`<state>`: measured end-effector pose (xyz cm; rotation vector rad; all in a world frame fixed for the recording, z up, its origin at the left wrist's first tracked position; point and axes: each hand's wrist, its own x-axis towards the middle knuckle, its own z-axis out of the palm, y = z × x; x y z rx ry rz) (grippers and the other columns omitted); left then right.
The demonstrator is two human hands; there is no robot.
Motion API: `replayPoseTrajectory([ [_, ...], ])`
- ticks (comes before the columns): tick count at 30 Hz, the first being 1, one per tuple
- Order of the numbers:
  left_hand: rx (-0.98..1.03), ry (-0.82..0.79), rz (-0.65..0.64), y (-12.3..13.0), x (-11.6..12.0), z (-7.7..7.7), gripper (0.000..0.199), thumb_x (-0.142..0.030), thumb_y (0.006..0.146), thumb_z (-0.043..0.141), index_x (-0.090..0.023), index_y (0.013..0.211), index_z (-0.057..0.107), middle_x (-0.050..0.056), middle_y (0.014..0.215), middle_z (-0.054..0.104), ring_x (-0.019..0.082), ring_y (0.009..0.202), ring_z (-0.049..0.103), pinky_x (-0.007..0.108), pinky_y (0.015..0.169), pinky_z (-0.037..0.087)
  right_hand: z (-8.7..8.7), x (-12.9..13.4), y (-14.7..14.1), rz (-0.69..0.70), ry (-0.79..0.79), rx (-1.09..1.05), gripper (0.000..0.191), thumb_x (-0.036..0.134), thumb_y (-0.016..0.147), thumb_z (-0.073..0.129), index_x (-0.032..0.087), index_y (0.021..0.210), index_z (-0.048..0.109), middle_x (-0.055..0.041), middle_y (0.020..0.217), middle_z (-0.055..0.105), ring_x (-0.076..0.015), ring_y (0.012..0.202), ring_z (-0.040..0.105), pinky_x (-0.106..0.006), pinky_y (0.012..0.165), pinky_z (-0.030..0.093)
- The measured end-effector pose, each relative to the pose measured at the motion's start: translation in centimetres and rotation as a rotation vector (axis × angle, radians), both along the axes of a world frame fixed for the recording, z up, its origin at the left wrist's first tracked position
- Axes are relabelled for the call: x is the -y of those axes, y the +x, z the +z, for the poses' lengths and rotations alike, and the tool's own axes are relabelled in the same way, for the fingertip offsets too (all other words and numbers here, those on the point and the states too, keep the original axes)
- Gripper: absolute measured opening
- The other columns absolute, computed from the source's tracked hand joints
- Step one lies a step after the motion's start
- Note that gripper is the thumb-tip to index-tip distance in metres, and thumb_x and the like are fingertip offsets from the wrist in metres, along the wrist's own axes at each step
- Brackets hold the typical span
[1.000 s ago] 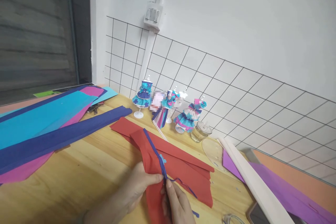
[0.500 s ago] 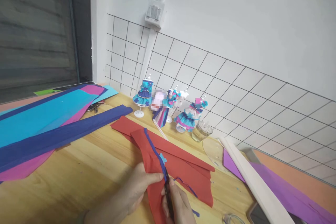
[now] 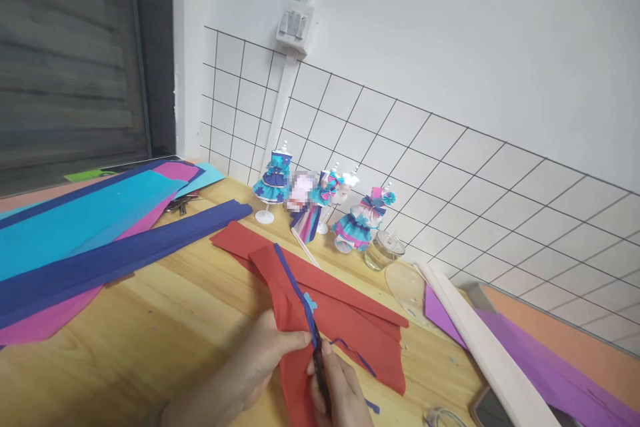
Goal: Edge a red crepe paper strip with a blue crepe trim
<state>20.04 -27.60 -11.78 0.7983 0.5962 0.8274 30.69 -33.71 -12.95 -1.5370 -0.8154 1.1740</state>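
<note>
My left hand point(image 3: 257, 360) pinches a narrow dark blue strip point(image 3: 291, 273) between thumb and fingers, over red paper point(image 3: 350, 307). My right hand point(image 3: 340, 387) is closed on black-handled scissors point(image 3: 321, 370), whose blades meet the near end of the strip. The strip runs up and left from my thumb across the red paper. A small light blue flower cutout point(image 3: 311, 301) lies just right of it. A thin, curled blue scrap point(image 3: 357, 353) rests on the red paper beside my right hand.
Blue, turquoise and pink paper point(image 3: 100, 220) lies at left. Behind stand small mannequins in paper dresses point(image 3: 274, 177) and a glass jar point(image 3: 384, 250). At right are a pale roll point(image 3: 485, 340), purple paper point(image 3: 560, 367), a phone point(image 3: 493, 407) and tape point(image 3: 445, 417).
The scissors have shifted slightly at the strip, and their handles sit at a slightly different angle. Both hands remain in nearly the same place.
</note>
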Motion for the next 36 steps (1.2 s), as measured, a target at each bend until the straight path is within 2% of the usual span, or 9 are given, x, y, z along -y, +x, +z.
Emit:
replayPoseTrajectory([
  [9, -0.017, -0.018, 0.024, 0.08, 0.22, 0.41, 0.016, -0.02, 0.059, 0.071, -0.011, 0.07, 0.065, 0.006, 0.056, 0.064, 0.018, 0.051, 0.057, 0.03, 0.053, 0.046, 0.16, 0.17, 0.6, 0.028, -0.02, -0.003, 0.051, 0.071, 0.067, 0.05, 0.021, 0.058, 0.051, 0.0071, 0.04, 0.034, -0.0084, 0.035, 0.026, -0.023, 0.037, 0.017],
  [14, -0.021, -0.029, 0.027, 0.08, 0.34, 0.74, 0.017, -0.02, 0.058, 0.07, -0.011, 0.072, 0.065, 0.005, 0.056, 0.064, 0.017, 0.051, 0.057, 0.03, 0.054, 0.047, 0.02, 0.2, 0.59, -0.009, -0.042, -0.014, 0.053, 0.072, 0.062, 0.054, 0.019, 0.059, 0.052, 0.0057, 0.043, 0.04, -0.007, 0.035, 0.026, -0.022, 0.037, 0.017],
  [19, -0.05, -0.04, 0.036, 0.08, 0.37, 0.82, 0.017, -0.019, 0.059, 0.069, -0.012, 0.073, 0.065, 0.004, 0.052, 0.063, 0.017, 0.05, 0.057, 0.029, 0.054, 0.047, -0.21, 0.15, 0.45, -0.061, -0.07, -0.024, 0.054, 0.073, 0.062, 0.053, 0.019, 0.059, 0.052, 0.0061, 0.043, 0.038, -0.007, 0.036, 0.027, -0.021, 0.038, 0.02],
  [23, -0.019, -0.051, 0.034, 0.16, 0.38, 0.73, 0.03, -0.02, 0.059, 0.071, -0.011, 0.087, 0.066, 0.003, 0.052, 0.063, 0.017, 0.049, 0.057, 0.028, 0.054, 0.047, -0.37, 0.11, 0.72, -0.065, -0.066, 0.005, 0.053, 0.072, 0.06, 0.056, 0.019, 0.058, 0.051, 0.0044, 0.046, 0.043, -0.0081, 0.039, 0.033, -0.022, 0.039, 0.023],
  [29, 0.0, -0.073, 0.058, 0.3, 0.42, 0.53, 0.047, -0.023, 0.057, 0.074, -0.011, 0.101, 0.064, 0.003, 0.059, 0.067, 0.016, 0.049, 0.058, 0.029, 0.054, 0.047, -0.53, -0.1, 0.42, -0.035, -0.01, 0.011, 0.055, 0.074, 0.062, 0.051, 0.02, 0.054, 0.049, 0.0064, 0.044, 0.035, -0.0081, 0.039, 0.025, -0.023, 0.04, 0.018],
  [33, 0.011, -0.078, 0.062, 0.34, 0.44, 0.39, 0.048, -0.024, 0.057, 0.076, -0.01, 0.102, 0.064, 0.004, 0.059, 0.066, 0.016, 0.052, 0.058, 0.028, 0.054, 0.047, -0.67, -0.28, 0.18, 0.0, 0.057, 0.02, 0.057, 0.076, 0.067, 0.043, 0.022, 0.051, 0.045, 0.0065, 0.043, 0.031, -0.0092, 0.039, 0.022, -0.025, 0.04, 0.016],
  [36, 0.014, -0.085, 0.064, 0.37, 0.46, 0.28, 0.05, -0.024, 0.057, 0.076, -0.01, 0.103, 0.063, 0.004, 0.062, 0.067, 0.016, 0.053, 0.058, 0.028, 0.055, 0.047, -0.68, -0.29, 0.23, -0.01, 0.071, 0.046, 0.057, 0.076, 0.067, 0.041, 0.022, 0.05, 0.045, 0.0057, 0.043, 0.032, -0.01, 0.04, 0.025, -0.025, 0.041, 0.02],
])
